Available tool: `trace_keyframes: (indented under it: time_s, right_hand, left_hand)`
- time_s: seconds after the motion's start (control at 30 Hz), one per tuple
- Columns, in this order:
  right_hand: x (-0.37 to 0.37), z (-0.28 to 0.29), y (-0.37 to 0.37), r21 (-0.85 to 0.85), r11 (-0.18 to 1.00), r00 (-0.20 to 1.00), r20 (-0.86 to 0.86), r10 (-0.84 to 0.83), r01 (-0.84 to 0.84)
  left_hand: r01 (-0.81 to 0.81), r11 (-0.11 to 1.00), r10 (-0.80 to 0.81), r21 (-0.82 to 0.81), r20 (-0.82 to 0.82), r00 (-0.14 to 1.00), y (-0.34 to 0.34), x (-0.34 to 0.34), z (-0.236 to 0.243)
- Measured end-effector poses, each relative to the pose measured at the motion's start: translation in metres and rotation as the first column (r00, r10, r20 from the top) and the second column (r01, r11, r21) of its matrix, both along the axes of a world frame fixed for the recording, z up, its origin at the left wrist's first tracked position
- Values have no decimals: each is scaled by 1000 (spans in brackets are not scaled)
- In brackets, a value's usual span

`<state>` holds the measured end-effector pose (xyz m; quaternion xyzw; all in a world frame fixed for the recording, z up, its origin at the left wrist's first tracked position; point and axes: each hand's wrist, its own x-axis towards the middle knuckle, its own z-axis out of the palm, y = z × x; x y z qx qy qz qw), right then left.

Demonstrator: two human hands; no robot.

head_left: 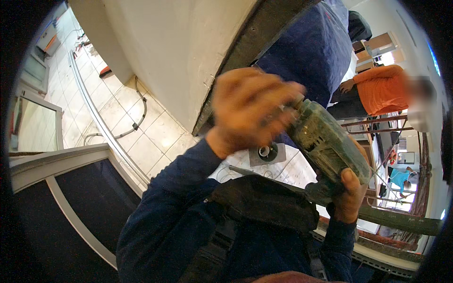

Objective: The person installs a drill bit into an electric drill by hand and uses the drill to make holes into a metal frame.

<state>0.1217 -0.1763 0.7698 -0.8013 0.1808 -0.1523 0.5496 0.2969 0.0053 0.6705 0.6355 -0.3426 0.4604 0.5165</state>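
While right hand [349,188] holds drill [329,139], left hand [250,106] blurs (beside it).

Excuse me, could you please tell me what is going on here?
A person is holding a dusty power drill in front of them. Their right hand grips its rear part, while their left hand, blurred, is at its front end; whether its fingers are closed is unclear. A cable lies on the tiled floor, and someone in an orange top is off to the right.
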Motion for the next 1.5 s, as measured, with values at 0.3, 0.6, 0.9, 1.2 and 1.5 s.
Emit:
trace_keyframes:
  time_s: [0.3, 0.6, 0.9, 1.2, 1.5]
  right_hand:
    - [-1, 9, -3, -156, 988, 1000, 10, 16, -14]
    - [-1, 8, -9, -189, 982, 999, -26, 26, -30]
    - [7, 16, -3, -239, 969, 998, -34, 61, -67]
    - [6, 28, 5, -243, 970, 999, -45, 0, -10]
    - [21, 49, -5, -291, 955, 998, -48, 40, -52]
  left_hand:
    - [344, 903, -333, 258, -87, 939, -55, -21, 50]
    - [358, 898, -351, 256, -76, 933, -57, -16, 51]
    - [259, 940, -266, 220, 1, 964, -52, -7, 55]
    - [351, 931, -347, 102, -49, 936, -62, -13, 52]
    - [250, 966, -249, 70, -18, 968, -66, -5, 64]
